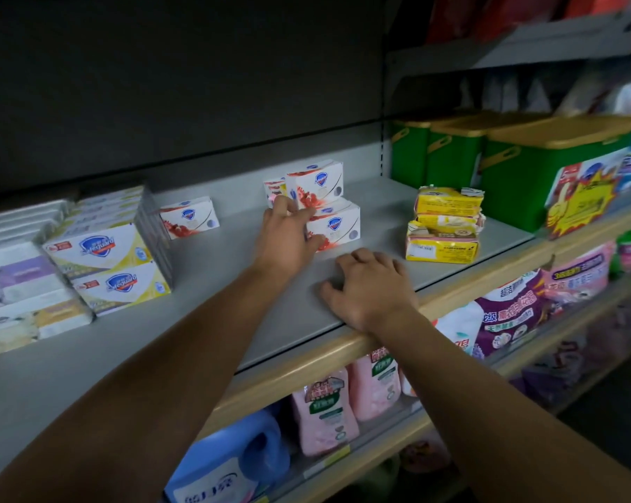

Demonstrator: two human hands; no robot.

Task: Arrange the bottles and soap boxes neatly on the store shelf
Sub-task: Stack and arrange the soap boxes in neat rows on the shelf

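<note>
Left hand [287, 232] grips soap boxes [323, 205]; right hand [368, 288] flat.

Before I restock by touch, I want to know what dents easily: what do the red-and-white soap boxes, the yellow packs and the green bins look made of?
The red-and-white soap boxes look like thin glossy printed cardboard, with crisp folded edges. The yellow packs seem to be paper or thin card wrap: their tops are torn and crumpled. The green bins look like smooth moulded plastic with tan lids and handles.

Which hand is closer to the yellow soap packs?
The right hand. It rests on the shelf just in front and left of the yellow packs. The left hand is farther left, on the red-and-white boxes.
</note>
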